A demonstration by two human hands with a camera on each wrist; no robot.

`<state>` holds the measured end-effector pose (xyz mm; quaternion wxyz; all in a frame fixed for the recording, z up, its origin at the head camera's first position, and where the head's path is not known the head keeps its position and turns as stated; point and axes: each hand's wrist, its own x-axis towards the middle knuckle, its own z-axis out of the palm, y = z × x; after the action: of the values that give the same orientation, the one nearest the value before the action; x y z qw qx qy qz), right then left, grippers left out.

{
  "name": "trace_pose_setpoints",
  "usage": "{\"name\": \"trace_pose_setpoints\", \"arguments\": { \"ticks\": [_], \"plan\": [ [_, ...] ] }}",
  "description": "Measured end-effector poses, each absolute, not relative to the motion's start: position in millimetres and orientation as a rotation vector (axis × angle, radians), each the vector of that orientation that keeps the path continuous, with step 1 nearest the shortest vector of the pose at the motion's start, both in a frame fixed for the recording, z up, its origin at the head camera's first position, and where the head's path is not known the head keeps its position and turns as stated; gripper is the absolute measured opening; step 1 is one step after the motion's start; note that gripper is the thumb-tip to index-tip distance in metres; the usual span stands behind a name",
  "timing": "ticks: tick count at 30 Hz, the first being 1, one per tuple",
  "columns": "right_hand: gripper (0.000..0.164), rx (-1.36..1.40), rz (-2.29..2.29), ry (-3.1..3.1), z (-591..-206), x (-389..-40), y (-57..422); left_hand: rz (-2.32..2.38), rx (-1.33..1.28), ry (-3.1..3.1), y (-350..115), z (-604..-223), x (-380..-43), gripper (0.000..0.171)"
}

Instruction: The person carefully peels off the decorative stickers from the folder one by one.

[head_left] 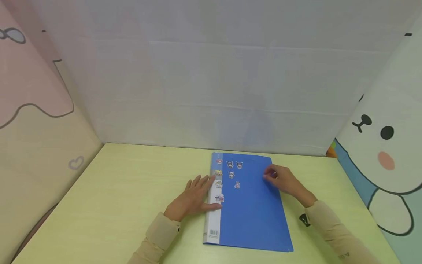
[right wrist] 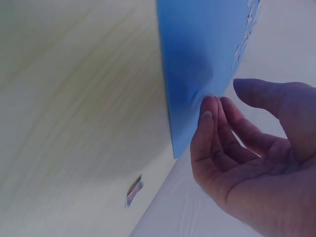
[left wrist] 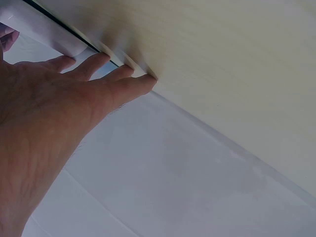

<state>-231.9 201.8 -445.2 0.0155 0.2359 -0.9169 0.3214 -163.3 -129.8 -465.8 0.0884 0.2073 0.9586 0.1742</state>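
A blue folder [head_left: 254, 216] with a white and grey spine strip [head_left: 213, 216] lies closed on the table. Cartoon stickers [head_left: 218, 184] run down the spine, and several more, such as a dark-eared one [head_left: 239, 165], sit on the upper left of the cover. My left hand [head_left: 194, 198] rests flat across the spine with fingers spread and thumb on the strip. Over the cover's upper right edge, my right hand [head_left: 280, 179] has loosely bent fingers. In the right wrist view its thumb stands apart from the fingers [right wrist: 210, 123], with nothing visible between them.
The pale yellow table [head_left: 132, 183] extends on both sides of the folder. A white sheet [head_left: 197, 91] rises behind it, with cartoon-printed panels left and right. Beside the right sleeve is a small black object [head_left: 304, 220]. The right wrist view shows a small dark-and-pink patch [right wrist: 134, 190].
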Motion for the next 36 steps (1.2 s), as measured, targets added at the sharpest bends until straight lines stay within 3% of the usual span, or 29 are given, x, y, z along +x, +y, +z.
{"name": "trace_pose_setpoints", "arguments": {
  "ticks": [36],
  "plan": [
    [0.010,0.915,1.049,-2.869,-446.4,-222.1,146.8,0.494,0.595,2.852,-128.4,-466.5,-163.4,0.101]
  ]
}}
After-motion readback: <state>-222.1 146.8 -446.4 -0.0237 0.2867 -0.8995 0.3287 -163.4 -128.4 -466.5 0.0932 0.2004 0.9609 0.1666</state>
